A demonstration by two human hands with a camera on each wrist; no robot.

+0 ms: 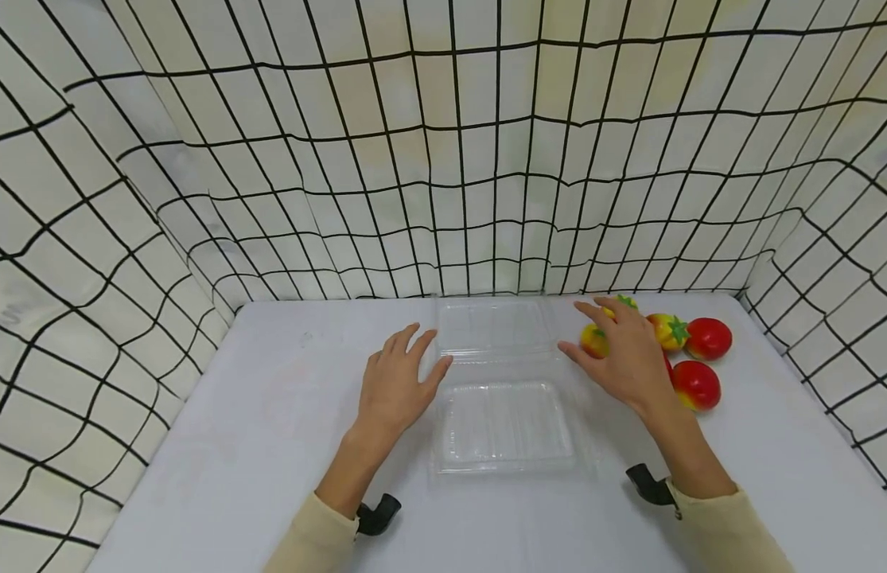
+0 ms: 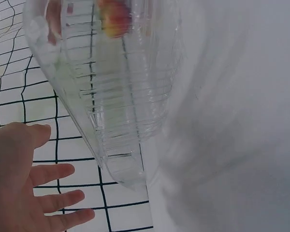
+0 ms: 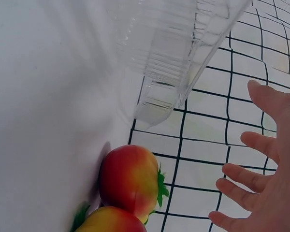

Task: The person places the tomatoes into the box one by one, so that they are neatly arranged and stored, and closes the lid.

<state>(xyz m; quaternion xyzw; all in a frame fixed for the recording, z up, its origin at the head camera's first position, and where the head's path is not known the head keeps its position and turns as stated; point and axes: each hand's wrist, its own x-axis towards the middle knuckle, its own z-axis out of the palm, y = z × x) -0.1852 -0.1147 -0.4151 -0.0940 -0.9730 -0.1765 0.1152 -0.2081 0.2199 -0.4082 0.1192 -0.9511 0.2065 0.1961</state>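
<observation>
A clear plastic clamshell box lies unfolded in the head view, its ribbed base [image 1: 507, 463] nearer me and its lid [image 1: 495, 330] behind. My left hand [image 1: 396, 386] hovers at the box's left side, fingers spread and holding nothing. To the right of the box, my right hand [image 1: 625, 358] is held above several red-and-yellow artificial fruits [image 1: 697, 385] with green leafy tops, hiding part of them. Its fingers are also spread and empty. In the right wrist view, two fruits [image 3: 130, 179] sit beyond the box's edge, apart from the fingers.
White table [image 1: 271, 446] under everything. Black wire-like netting [image 1: 457, 159] over pale walls encloses the back and both sides. A black curved piece [image 1: 377, 516] sticks out at the left wrist, and a similar piece [image 1: 649, 485] at the right wrist.
</observation>
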